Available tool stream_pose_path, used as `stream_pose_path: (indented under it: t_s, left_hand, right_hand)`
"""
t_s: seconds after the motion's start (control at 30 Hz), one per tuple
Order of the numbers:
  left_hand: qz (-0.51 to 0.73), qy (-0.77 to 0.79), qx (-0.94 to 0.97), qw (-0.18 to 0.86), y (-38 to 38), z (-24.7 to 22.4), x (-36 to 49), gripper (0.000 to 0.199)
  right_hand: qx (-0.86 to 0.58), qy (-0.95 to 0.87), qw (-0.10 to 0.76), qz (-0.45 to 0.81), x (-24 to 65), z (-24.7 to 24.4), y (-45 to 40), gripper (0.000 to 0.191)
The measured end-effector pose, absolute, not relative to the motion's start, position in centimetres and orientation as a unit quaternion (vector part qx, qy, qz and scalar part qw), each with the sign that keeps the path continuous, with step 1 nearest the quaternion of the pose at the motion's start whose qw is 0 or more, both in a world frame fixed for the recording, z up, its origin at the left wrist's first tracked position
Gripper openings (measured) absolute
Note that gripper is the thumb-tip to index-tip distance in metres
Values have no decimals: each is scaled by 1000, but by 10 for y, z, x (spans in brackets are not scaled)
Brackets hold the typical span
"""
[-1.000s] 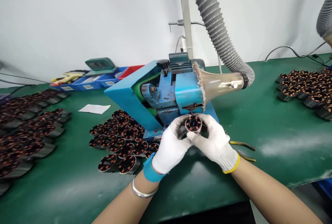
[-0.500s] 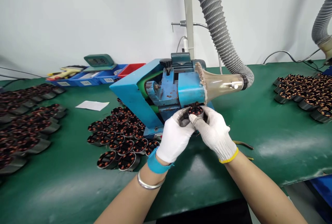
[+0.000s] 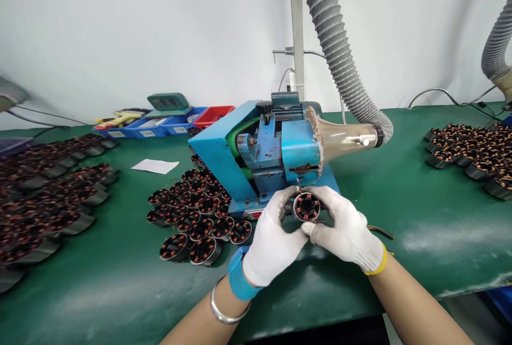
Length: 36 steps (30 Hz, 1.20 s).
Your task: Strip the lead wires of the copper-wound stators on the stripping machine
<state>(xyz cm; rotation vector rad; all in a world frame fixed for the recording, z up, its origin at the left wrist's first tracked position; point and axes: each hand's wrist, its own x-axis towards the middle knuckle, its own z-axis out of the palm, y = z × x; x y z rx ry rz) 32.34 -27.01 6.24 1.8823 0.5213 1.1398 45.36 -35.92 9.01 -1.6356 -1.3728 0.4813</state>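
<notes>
Table (image 3: 400, 211) covering, green and slightly glossy, spreads under everything I watch from my remote post, its surface smooth with soft streaks of light. Behind it I see a plain white wall (image 3: 180, 25). On the table sits a blue machine (image 3: 218, 142) of painted metal, angular and boxy, with chipped, worn patches. Rows of short dark cylinders (image 3: 60, 222) fill the left, blurred in places, their tops rough with copper-coloured windings. A grey hose (image 3: 332, 35), ribbed like a bellows, curves down beside the machine. A tighter cluster of round parts (image 3: 200, 222) stands near its base, while paler-topped pieces (image 3: 476, 153) crowd the right.

Closer in, I have the left hand (image 3: 276, 238) and the right hand (image 3: 344, 225), both in white gloves, the right one's knitted cuff edged in yellow. Both are partly closed, fingers curled round the sides of one small ring part and thumbs close together at its near edge. Past them, a translucent amber funnel (image 3: 340, 139) flares toward the machine. Flat and creased, a sheet of paper (image 3: 155, 166) lies to the left. Smallest is the held ring part (image 3: 306, 216), metal-rimmed with dark and coppery insides, open face up, just in front of the machine; I cannot tell whether they touch.
</notes>
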Motion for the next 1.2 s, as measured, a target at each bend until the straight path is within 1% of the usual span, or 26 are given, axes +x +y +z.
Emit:
stream_pose_path:
  t_s: [0.07, 0.1, 0.17, 0.23, 0.27, 0.3, 0.37, 0.4, 0.43, 0.5, 0.53, 0.57, 0.63, 0.73, 0.8, 0.87, 0.9, 0.93, 1.0, 1.03, 1.07, 1.13, 1.2]
  left_hand:
    - [446, 191, 793, 368, -270, 59, 318, 49]
    - [440, 191, 807, 345, -269, 58, 317, 46]
    - [429, 201, 821, 319, -267, 58, 316, 39]
    - [412, 221, 821, 328, -266, 58, 316, 37]
    - [405, 235, 815, 342, -265, 57, 316, 38]
    - [401, 248, 806, 358, -265, 57, 316, 41]
    - [410, 275, 782, 381, -265, 56, 317, 45]
    - [425, 285, 768, 385, -265, 55, 317, 46]
    - [441, 291, 755, 388, -266, 55, 318, 46]
    - [470, 297, 735, 388, -265, 54, 319, 48]
    - [478, 295, 735, 381, -265, 54, 319, 48]
    - [479, 288, 744, 367, -265, 53, 319, 48]
    - [465, 269, 780, 323, -265, 53, 317, 43]
    - [422, 257, 825, 275, -266, 53, 316, 32]
    - [399, 269, 830, 281, -269, 53, 317, 31]
    - [389, 299, 816, 306, -273, 53, 320, 35]
    - [392, 320, 800, 321, -274, 53, 323, 39]
    - [400, 340, 781, 337, -275, 53, 325, 41]
    - [422, 361, 743, 374, -278, 54, 329, 43]
    - [429, 357, 731, 393, -279, 55, 330, 44]
    - [428, 347, 726, 412, -280, 55, 331, 47]
    - [416, 319, 727, 444, -280, 55, 331, 54]
    - [400, 295, 730, 469, -279, 56, 332, 56]
  right_hand:
    - [-687, -585, 399, 165, 456, 92, -367, 64]
    - [-695, -592, 377, 154, 457, 92, -369, 65]
    - [-705, -602, 347, 141, 460, 92, -369, 59]
    - [-704, -605, 347, 135, 466, 89, -368, 46]
    - [-703, -591, 372, 131, 471, 88, -368, 40]
    - [-704, -561, 418, 126, 476, 87, -368, 35]
    - [-699, -468, 523, 137, 486, 87, -370, 32]
    - [-692, -429, 556, 164, 489, 87, -371, 32]
    - [-685, -413, 563, 207, 489, 87, -371, 32]
    - [-661, -444, 513, 320, 481, 88, -370, 36]
    - [-641, -472, 485, 363, 472, 87, -368, 39]
    - [-620, -490, 478, 383, 462, 86, -365, 41]
    - [-594, -481, 541, 351, 443, 83, -358, 39]
    - [-610, -395, 625, 286, 437, 78, -350, 28]
    - [-613, -314, 672, 274, 452, 76, -347, 29]
    - [-594, -234, 727, 252, 471, 76, -347, 35]
    - [-591, -214, 739, 241, 478, 77, -348, 37]
    - [-601, -220, 727, 250, 481, 77, -348, 37]
    - [-639, -283, 651, 297, 475, 78, -350, 35]
    - [-653, -326, 606, 316, 467, 79, -350, 37]
    - [-658, -363, 580, 313, 458, 79, -351, 42]
    - [-653, -414, 563, 291, 441, 79, -351, 47]
    - [-642, -424, 570, 288, 432, 78, -350, 43]
